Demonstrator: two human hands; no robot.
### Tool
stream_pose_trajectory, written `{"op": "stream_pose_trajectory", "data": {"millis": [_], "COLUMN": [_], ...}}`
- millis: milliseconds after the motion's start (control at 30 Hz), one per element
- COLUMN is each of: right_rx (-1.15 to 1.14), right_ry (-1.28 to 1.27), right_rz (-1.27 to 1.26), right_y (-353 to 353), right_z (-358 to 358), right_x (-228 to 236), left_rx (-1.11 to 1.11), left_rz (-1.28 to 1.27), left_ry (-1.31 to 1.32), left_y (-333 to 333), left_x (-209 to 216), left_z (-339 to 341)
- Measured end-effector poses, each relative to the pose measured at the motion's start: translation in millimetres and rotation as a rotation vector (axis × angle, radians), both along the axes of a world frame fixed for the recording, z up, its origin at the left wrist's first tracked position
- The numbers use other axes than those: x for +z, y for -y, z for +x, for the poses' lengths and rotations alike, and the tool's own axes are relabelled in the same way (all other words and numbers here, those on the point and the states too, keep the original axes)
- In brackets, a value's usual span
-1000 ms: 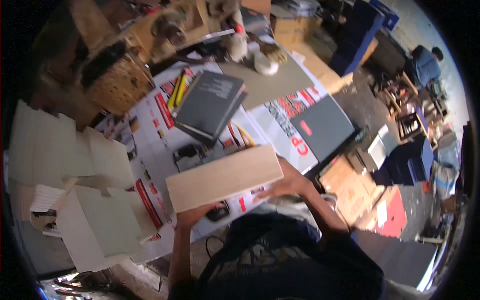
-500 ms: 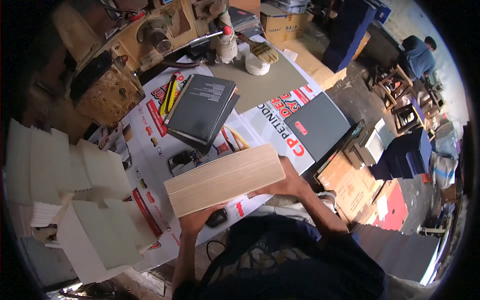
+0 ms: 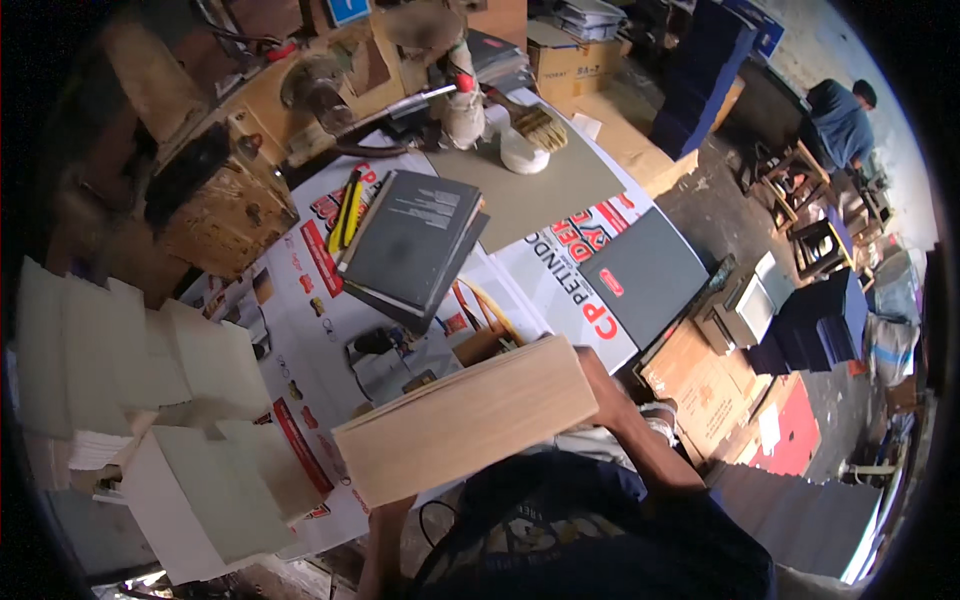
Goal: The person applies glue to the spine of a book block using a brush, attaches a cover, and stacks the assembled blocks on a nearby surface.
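A thick block of cream pages (image 3: 470,430) is held over the near edge of the table, one long page edge facing up, its right end higher in the picture. My right hand (image 3: 603,388) is closed on its right end, with the fingers mostly behind it. My left hand (image 3: 391,510) supports the left end from below; the block hides nearly all of its fingers. Beyond the block lie two dark grey books (image 3: 412,240), stacked askew. A yellow cutter knife (image 3: 347,212) rests along their left side. Farther right lies a flat dark grey cover (image 3: 648,265).
Stacks of white page blocks (image 3: 205,480) crowd the left side. A worn machine (image 3: 215,200) stands at the far left. A brush (image 3: 541,128) lies across a white pot (image 3: 523,155) on a grey board (image 3: 500,195). Cardboard (image 3: 690,385) lies right; a person (image 3: 838,120) sits far right.
The page block has come closer to my body and turned, so more of its page edge faces up. Both hands have moved with it, and the left is now more hidden.
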State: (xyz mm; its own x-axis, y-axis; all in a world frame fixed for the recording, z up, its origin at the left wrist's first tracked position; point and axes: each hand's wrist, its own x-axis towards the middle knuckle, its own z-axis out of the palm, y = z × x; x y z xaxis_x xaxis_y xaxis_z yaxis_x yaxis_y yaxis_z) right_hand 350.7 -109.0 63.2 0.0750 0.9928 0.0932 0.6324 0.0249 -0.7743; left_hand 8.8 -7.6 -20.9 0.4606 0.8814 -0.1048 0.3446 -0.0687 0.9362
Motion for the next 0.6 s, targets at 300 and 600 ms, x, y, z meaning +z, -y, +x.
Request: {"op": "stream_pose_trajectory", "data": {"millis": [300,600], "right_rx": [-0.053,-0.247], "right_ry": [-0.238,-0.281], "right_rz": [-0.099,-0.570], "right_y": [3,-10], "right_z": [-14,-10], "right_x": [30,46], "left_rx": [-0.255,-0.125], "left_rz": [0.056,-0.275], "left_ry": [0.107,-0.227], "left_y": [-9,-7], "left_x": [110,88], "left_z": [48,46]}}
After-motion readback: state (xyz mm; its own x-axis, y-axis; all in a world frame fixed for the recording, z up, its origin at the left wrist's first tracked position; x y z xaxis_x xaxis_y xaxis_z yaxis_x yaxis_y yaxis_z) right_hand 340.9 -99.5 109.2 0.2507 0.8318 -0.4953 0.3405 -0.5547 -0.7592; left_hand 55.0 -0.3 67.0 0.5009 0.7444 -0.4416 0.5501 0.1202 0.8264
